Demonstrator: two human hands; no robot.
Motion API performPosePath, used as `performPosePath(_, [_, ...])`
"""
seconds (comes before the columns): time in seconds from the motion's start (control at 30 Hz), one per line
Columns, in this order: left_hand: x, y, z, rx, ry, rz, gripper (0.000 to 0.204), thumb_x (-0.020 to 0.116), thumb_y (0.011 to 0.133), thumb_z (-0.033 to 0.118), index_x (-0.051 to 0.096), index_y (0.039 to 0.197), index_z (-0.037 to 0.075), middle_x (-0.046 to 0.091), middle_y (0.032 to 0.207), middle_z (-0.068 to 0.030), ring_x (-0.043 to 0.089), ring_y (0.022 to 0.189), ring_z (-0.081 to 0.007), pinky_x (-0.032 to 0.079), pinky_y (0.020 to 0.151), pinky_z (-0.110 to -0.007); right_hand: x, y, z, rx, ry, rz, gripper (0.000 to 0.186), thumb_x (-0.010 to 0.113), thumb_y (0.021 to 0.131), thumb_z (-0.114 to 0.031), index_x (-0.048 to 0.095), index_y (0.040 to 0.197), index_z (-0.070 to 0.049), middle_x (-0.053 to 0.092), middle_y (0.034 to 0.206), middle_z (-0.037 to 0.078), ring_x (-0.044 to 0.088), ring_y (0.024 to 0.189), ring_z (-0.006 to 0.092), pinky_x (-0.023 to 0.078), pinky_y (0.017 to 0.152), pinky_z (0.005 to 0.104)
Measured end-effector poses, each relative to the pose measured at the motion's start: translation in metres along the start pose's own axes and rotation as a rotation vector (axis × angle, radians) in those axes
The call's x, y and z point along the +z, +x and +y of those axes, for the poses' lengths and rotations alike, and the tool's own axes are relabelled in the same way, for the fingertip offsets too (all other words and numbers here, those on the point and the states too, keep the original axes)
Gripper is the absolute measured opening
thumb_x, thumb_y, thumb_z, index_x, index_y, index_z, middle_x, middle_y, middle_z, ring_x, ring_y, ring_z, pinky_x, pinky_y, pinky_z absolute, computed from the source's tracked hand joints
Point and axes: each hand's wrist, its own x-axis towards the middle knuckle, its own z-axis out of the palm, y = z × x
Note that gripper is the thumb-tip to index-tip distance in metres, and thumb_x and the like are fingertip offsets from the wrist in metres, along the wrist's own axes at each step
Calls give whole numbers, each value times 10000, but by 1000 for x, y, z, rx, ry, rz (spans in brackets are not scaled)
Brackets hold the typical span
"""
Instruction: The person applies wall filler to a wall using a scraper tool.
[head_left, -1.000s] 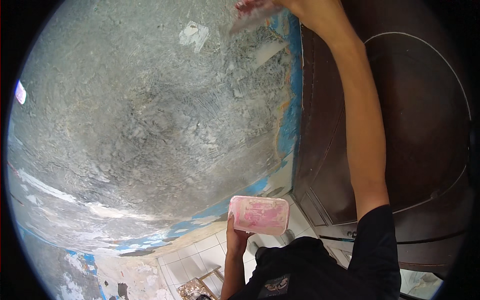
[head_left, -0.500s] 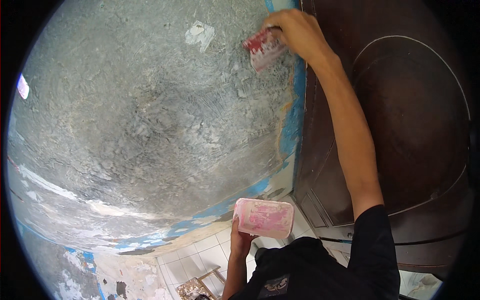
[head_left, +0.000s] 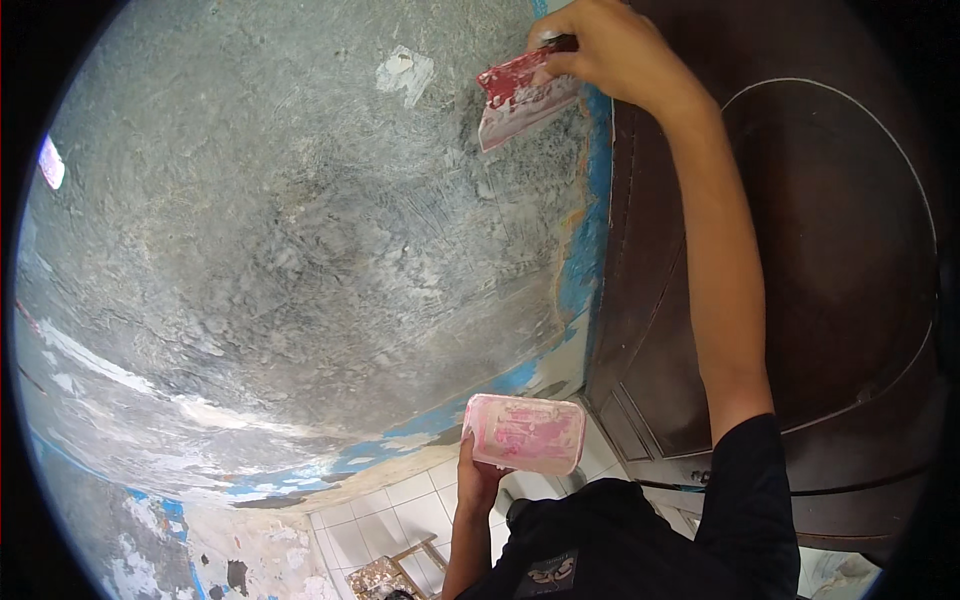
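My right hand [head_left: 610,55] is raised at the top of the wall, its fingers wrapped round a red putty scraper [head_left: 522,95] smeared with whitish putty. The scraper's broad blade is at the grey wall [head_left: 330,200], close to the blue-painted strip beside the door; whether it presses on the surface I cannot tell. Low in front of my body, my left hand [head_left: 480,484] grips a pink rectangular plastic tub [head_left: 527,434] by its left side. Pinkish-white residue coats the tub's inside and rim.
A dark brown wooden door [head_left: 810,230] with an oval line fills the right side. Blue paint remnants [head_left: 592,240] edge the wall. Below lies a white tiled floor [head_left: 380,530] with a splattered, wood-framed piece [head_left: 385,578]. A white patch [head_left: 405,75] marks the upper wall.
My right hand has shifted slightly, and the scraper has tilted with its blade a little further left and lower. The tub in my left hand stays nearly in place.
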Motion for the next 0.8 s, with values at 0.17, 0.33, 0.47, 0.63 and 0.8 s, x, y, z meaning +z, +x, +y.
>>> performPosePath(0.17, [-4, -2, -8, -19, 8, 8, 620, 364, 1044, 536, 414, 1485, 103, 588, 1380, -136, 625, 1191, -307, 537, 942, -518, 38, 24, 10, 2, -15, 136, 153, 719, 827, -35, 767, 971, -18, 735, 896, 211, 730, 828, 326, 555, 758, 416])
performPosePath(0.33, [-13, 2, -11, -37, -5, -25, 606, 373, 1038, 536, 404, 1483, 127, 579, 1386, -121, 610, 1214, -305, 521, 954, -537, 20, 35, -4, -12, 123, 370, 128, 710, 834, -5, 769, 946, -18, 741, 875, 179, 723, 764, 295, 548, 714, 397])
performPosePath(0.47, [-2, -1, -7, -31, 23, 5, 605, 375, 1037, 538, 408, 1477, 124, 577, 1386, -118, 612, 1212, -306, 522, 952, -534, -9, 22, -5, -84, 151, 434, 130, 737, 809, -13, 761, 936, -24, 730, 839, 173, 716, 744, 308, 541, 704, 390])
performPosePath(0.63, [-1, -1, -6, -37, 13, -7, 606, 362, 1045, 516, 352, 1532, 156, 546, 1426, -120, 608, 1209, -301, 538, 920, -495, 0, 3, 15, -142, -61, 70, 174, 767, 770, -18, 765, 943, -29, 730, 867, 189, 717, 810, 317, 533, 729, 376])
performPosePath(0.8, [-9, -4, -13, -37, -1, -20, 622, 366, 1039, 534, 355, 1533, 154, 548, 1422, -119, 610, 1201, -299, 540, 913, -492, 48, 0, 28, 6, -141, 42, 131, 776, 817, -162, 781, 949, -158, 742, 842, 53, 706, 813, 275, 538, 776, 393])
